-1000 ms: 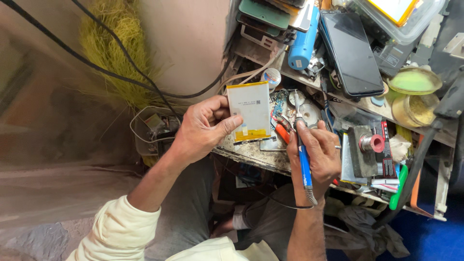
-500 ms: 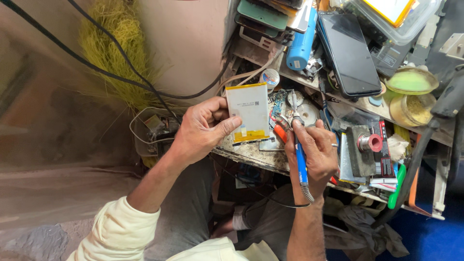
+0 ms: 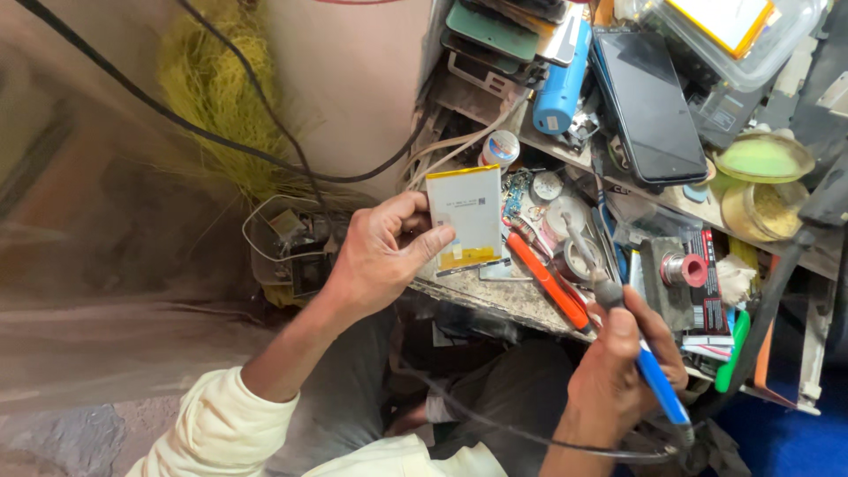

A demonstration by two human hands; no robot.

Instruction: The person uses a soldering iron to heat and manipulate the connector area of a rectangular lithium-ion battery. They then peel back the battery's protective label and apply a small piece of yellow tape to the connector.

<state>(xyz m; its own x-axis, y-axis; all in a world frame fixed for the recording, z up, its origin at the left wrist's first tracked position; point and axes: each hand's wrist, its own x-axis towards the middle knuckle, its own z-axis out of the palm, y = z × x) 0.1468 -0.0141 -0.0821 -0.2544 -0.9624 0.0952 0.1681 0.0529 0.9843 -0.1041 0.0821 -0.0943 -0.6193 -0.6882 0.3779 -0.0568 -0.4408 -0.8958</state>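
- The left hand (image 3: 382,256), at the middle of the frame, pinches a flat white battery (image 3: 465,219) with a yellow strip along its top and bottom edges, thumb on its face and fingers behind its left edge.
- The battery sits upright over the front edge of the cluttered bench (image 3: 495,296); small dark labels mark its white face.
- The right hand (image 3: 618,375), lower right, is wrapped around a blue-handled soldering iron (image 3: 638,353), its tip pointing up towards the centre.
- An orange-handled tool (image 3: 548,281) lies on the bench between the battery and the iron.
- A solder spool (image 3: 685,269) stands just right of the iron.
- A black phone (image 3: 649,104) leans at upper right, beside a blue cylinder (image 3: 559,93).
- A clear plastic box (image 3: 733,40) in the top right corner holds a yellow-edged flat pack.
- Two round tins (image 3: 764,181), right edge, hold yellowish paste.
- Black cables (image 3: 221,141) cross the upper left.
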